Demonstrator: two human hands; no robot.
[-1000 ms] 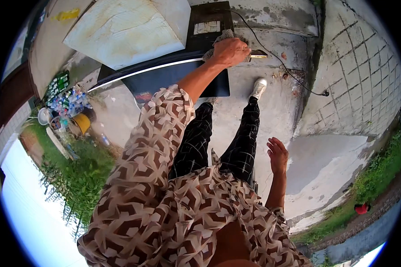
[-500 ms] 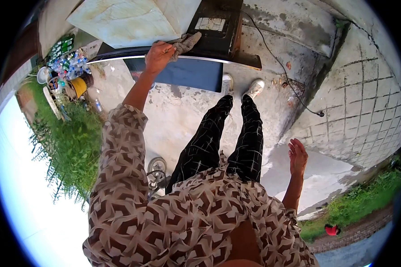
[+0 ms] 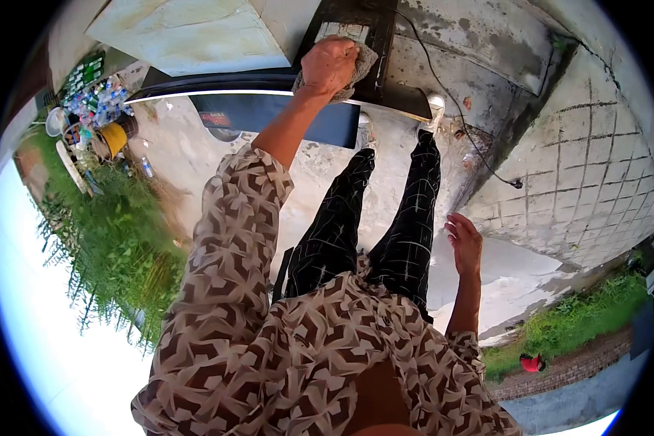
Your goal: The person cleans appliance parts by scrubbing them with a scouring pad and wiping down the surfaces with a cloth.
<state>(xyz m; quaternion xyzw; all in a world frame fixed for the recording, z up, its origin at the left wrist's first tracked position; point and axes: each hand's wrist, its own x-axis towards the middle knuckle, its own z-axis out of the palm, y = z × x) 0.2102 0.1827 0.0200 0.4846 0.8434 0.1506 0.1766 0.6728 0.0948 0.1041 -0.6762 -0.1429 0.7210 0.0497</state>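
Observation:
My left hand (image 3: 328, 67) is closed on a grey-brown cloth (image 3: 362, 71), pressing it on the dark top (image 3: 378, 86) of a low stand near its curved front edge. Just beyond the hand is a pale worn patch (image 3: 347, 30) on that surface. To the left, a large pale, stained box (image 3: 189, 36) rests on the same top. My right hand (image 3: 466, 245) hangs at my side above the floor, fingers loosely bent and apart, with nothing in it.
A dark blue panel (image 3: 283, 120) shows below the front edge. A black cable with a plug (image 3: 516, 183) runs along the right. Bottles (image 3: 105, 102) and a yellow container (image 3: 111, 138) stand at left beside green plants (image 3: 116, 232). A tiled slope (image 3: 581, 160) rises at right.
My left hand has slid the cloth rightward along the dark top, towards the pale patch. My right foot has stepped forward, and my right hand has shifted slightly left.

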